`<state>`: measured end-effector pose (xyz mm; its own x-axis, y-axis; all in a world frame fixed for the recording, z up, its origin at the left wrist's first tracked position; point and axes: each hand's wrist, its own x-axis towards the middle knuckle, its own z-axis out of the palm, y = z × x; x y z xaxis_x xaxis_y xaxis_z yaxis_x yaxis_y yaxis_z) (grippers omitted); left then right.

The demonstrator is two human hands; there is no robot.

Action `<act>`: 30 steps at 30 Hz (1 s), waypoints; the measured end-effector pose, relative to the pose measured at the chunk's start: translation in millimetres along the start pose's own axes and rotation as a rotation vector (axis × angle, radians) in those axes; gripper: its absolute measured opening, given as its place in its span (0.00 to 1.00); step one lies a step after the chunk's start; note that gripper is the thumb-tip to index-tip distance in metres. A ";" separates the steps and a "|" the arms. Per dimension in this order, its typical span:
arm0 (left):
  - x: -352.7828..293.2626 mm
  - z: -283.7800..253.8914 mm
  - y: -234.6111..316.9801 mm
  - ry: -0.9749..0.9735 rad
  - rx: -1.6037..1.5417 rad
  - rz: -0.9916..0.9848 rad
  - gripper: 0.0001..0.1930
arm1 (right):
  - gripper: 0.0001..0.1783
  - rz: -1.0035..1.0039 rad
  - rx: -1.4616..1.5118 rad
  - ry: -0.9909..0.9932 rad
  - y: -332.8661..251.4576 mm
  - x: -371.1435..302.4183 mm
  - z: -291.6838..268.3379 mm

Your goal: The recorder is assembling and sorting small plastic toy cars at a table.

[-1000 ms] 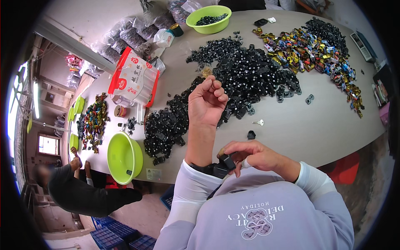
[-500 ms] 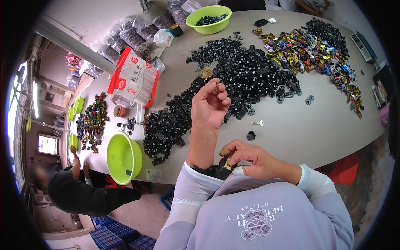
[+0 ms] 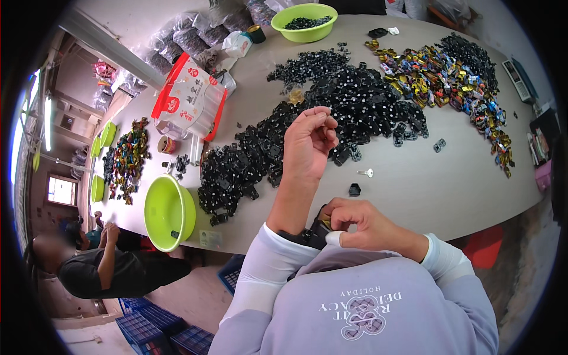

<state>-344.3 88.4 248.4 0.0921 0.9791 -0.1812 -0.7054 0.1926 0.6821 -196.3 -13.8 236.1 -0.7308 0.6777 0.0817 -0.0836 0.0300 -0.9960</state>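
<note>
My left hand (image 3: 310,142) is raised over the near edge of a heap of black plastic pieces with white dots (image 3: 355,103). Its fingers curl inward toward the palm, and nothing shows in them. A black band with a boxy part (image 3: 318,234) wraps the left forearm at the sleeve's end. Against this band, my right hand (image 3: 361,223) pinches with thumb and fingers at a black and yellow part, mostly hidden by the fingers. A small metal key (image 3: 367,173) and a single black piece (image 3: 354,189) lie on the table just beyond my right hand.
A green basin (image 3: 170,213) stands left; another green basin (image 3: 304,23) holds dark pieces at the back. Shiny coloured pieces (image 3: 449,80) are heaped at right. A red and white plastic package (image 3: 192,97) stands beyond the near basin. A seated person (image 3: 112,269) works at left.
The view has shifted slightly. My right fingers have closed further over the yellow part at the band, so less of it shows. The person at left has brought both hands together.
</note>
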 end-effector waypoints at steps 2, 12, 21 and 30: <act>-1.5 -0.3 1.0 0.001 -0.002 0.002 0.06 | 0.07 -0.043 -0.006 0.009 -2.8 1.3 1.2; 0.7 0.6 -8.5 0.033 -0.039 -0.025 0.04 | 0.13 -0.061 -0.216 -0.070 0.2 -1.4 -1.9; 4.2 -12.5 -18.4 0.045 0.049 -0.015 0.05 | 0.08 -0.087 -0.401 -0.151 -15.0 8.6 4.8; 5.8 -24.8 -2.6 0.123 -0.094 0.000 0.05 | 0.12 0.049 0.009 -0.066 15.6 7.5 -0.5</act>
<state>-359.3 92.0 228.0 0.0095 0.9625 -0.2710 -0.7685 0.1805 0.6139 -202.8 -7.8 221.2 -0.7774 0.6280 0.0350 -0.0523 -0.0091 -0.9986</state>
